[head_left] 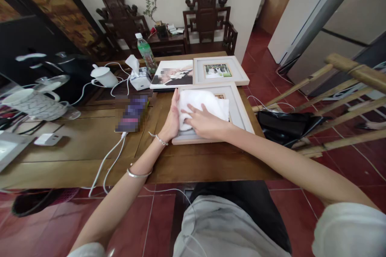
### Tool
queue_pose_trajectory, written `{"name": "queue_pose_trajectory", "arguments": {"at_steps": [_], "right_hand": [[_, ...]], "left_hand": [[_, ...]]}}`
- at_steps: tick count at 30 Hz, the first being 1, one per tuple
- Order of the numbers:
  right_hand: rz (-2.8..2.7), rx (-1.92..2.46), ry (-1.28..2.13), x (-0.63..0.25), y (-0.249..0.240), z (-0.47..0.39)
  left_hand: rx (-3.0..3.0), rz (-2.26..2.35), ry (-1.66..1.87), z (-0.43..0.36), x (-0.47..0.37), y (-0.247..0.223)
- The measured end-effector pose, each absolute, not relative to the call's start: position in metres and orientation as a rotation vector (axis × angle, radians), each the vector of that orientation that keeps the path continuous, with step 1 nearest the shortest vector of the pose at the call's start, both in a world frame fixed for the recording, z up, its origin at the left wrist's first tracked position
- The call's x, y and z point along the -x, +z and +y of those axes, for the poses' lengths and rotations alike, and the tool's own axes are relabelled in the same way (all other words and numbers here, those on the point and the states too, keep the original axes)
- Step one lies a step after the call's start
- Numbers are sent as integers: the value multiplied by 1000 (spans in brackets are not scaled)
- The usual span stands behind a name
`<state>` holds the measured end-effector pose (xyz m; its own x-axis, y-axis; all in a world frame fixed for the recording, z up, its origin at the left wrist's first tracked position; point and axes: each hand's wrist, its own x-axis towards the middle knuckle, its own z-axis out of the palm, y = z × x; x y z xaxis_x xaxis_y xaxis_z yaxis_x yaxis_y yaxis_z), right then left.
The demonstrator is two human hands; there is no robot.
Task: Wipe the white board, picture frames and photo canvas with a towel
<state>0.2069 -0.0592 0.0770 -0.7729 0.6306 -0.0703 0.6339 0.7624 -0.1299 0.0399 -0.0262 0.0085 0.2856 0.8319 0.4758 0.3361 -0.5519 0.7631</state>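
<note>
A light wooden picture frame (243, 108) lies flat on the table in front of me, with a small picture partly hidden at its middle. On its left part rests a folded white cloth (200, 98). My right hand (203, 120) presses down on the cloth, its fingers spread and flat. At the frame's left edge, my left hand (172, 118) grips the side, some of its fingers hidden. Behind it lie a second framed photo (241, 74) and a white-edged photo panel (175, 74), side by side.
On the wooden table (150, 164) to the left are a phone (132, 114) with a white cable, a tissue box (140, 79), a green-labelled bottle (147, 54), a lidded white cup (104, 76) and a patterned mug (33, 104). A bamboo rack (343, 96) stands at right.
</note>
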Motion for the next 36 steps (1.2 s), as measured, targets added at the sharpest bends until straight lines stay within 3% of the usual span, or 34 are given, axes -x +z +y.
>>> {"name": "queue_pose_trajectory", "arguments": {"at_steps": [6,12,18,23,27,36], "right_hand": [[2904,-873,-480,-238,102,-122],[2775,-1159,-216,-276,96,-134],[2674,-1457,173,-309,69,-69],[2705,-1621,258,-307,60,-25],[2755,-1513,142,-282,59,-41],[2920,-981,-501,-285,96,-122]], "left_hand": [[-2054,1289,1074,-26,-42,4],[-2387,1359,844,-23,-44,-1],[-2480,1325,789,-22,-44,0],[-2461,1306,809,-23,-44,0],[-2361,1323,894,-24,-45,1],[-2302,1426,1009,-23,-43,-5]]}}
